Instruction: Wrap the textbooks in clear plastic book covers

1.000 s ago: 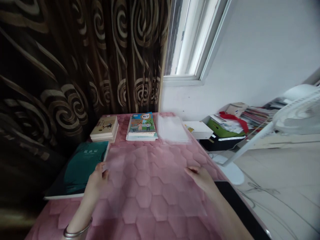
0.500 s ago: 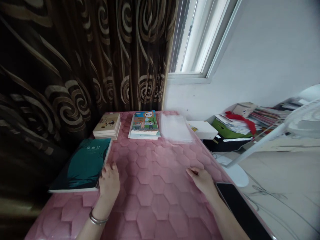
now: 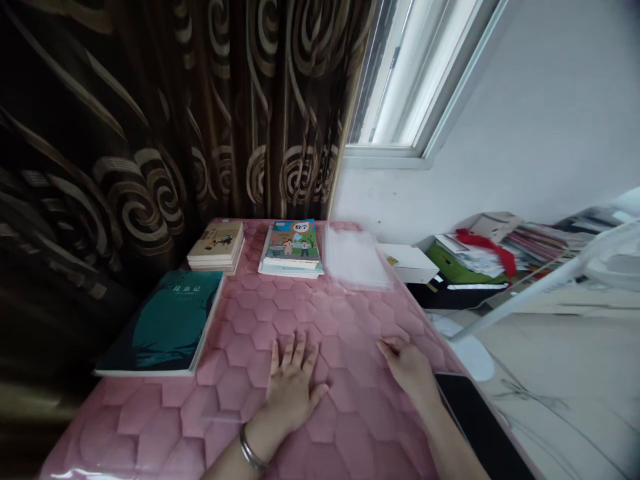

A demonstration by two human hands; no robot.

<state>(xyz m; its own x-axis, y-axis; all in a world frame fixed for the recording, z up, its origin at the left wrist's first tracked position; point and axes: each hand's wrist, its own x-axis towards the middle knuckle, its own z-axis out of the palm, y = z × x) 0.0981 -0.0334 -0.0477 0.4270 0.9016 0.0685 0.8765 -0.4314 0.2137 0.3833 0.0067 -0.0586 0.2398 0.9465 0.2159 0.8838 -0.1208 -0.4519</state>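
Note:
My left hand (image 3: pixel 293 393) lies palm down with fingers spread on the pink hexagon-patterned table cover (image 3: pixel 245 357), a bracelet at its wrist. Farther right, my right hand (image 3: pixel 407 367) has thumb and fingers pinched together low over the cover; whatever is between them is too faint to make out. A large dark green book (image 3: pixel 170 327) lies at the left. Behind it are a stack of beige books (image 3: pixel 216 243) and a stack topped by a colourful textbook (image 3: pixel 293 243). Clear plastic sheets (image 3: pixel 357 260) lie right of the textbook.
A black phone-like slab (image 3: pixel 480 423) rests by the right table edge, beside my right forearm. A white box (image 3: pixel 410 263), a green container with papers (image 3: pixel 465 260) and a white fan (image 3: pixel 530 280) stand beyond that edge. A patterned curtain (image 3: pixel 225 100) hangs behind the table.
My left hand has moved right, from the green book's edge to the middle of the table, and its fingers have spread. My right hand stays pinched in nearly the same place.

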